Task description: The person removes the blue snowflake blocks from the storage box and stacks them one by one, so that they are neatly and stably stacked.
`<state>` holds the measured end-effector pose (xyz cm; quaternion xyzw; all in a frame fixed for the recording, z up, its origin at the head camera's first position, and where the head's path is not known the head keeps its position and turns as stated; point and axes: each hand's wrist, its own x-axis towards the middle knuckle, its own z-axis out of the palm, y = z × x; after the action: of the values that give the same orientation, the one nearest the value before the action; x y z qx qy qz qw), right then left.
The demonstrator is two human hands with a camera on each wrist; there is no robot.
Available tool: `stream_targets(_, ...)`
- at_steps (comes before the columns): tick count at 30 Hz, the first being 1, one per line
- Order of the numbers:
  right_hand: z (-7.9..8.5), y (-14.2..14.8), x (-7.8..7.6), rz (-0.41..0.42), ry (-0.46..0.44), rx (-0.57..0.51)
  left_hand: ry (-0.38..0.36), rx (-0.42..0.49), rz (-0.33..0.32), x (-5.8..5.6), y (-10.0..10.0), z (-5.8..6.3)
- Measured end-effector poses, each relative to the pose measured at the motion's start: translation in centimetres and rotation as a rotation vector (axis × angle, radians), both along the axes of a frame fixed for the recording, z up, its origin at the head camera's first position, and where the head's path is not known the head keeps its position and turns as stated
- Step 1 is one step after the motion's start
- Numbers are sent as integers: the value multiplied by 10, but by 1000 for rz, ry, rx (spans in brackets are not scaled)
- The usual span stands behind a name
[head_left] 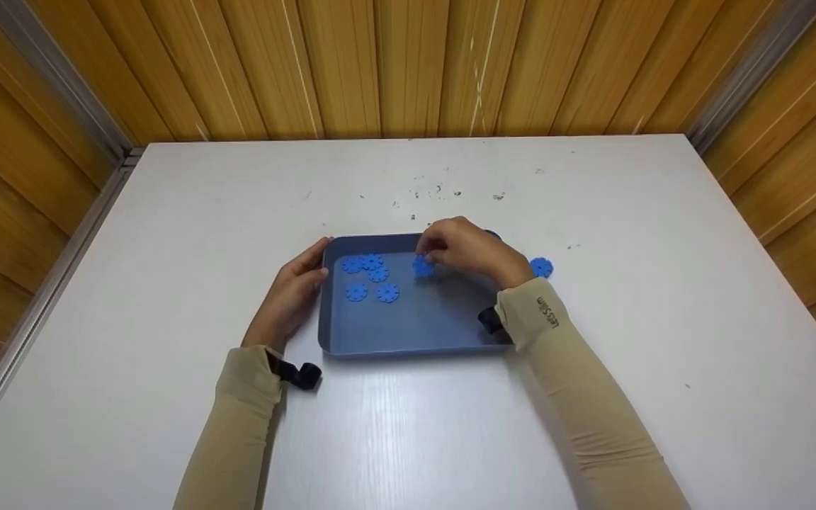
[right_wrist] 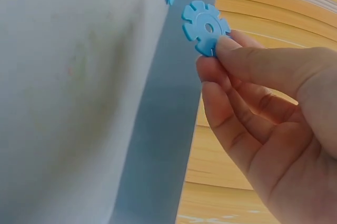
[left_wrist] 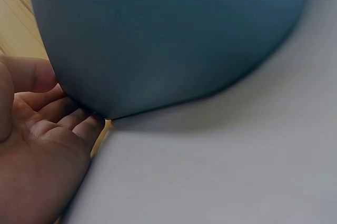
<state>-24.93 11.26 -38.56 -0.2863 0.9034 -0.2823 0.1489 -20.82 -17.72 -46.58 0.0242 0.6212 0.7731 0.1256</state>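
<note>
A blue notched plastic disc (right_wrist: pixel 206 27) with a hole in its middle is pinched between the thumb and index finger of my right hand (head_left: pixel 468 248). In the head view, that disc is over the back half of a grey-blue rectangular tray (head_left: pixel 408 350). My left hand (head_left: pixel 293 290) holds the tray's left side. In the left wrist view, its thumb touches the wall and its fingers (left_wrist: pixel 87 129) meet the lower edge. Several more notched discs (head_left: pixel 356 292) lie in the tray's left part, a few of them overlapping.
Another blue notched disc (head_left: pixel 541 267) lies on the white table (head_left: pixel 408 425) to the right of the tray, close to the right sleeve (head_left: pixel 578 368). Dark marks (head_left: pixel 438 190) dot the tabletop behind the tray. Yellow wood-patterned walls (head_left: pixel 408 71) stand around the table.
</note>
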Motion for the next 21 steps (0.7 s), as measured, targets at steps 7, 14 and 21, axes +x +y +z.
stream_targets(7, 7, 13, 0, 8, 47, -38, 5, -6, 3, 0, 0, -1)
stream_targets(14, 12, 27, 2, -38, 39, -68, 14, 8, -4, 0, 0, -2)
stream_targets(21, 18, 45, 3, -111, 50, -78, 8, -2, -9, 0, -1, -2)
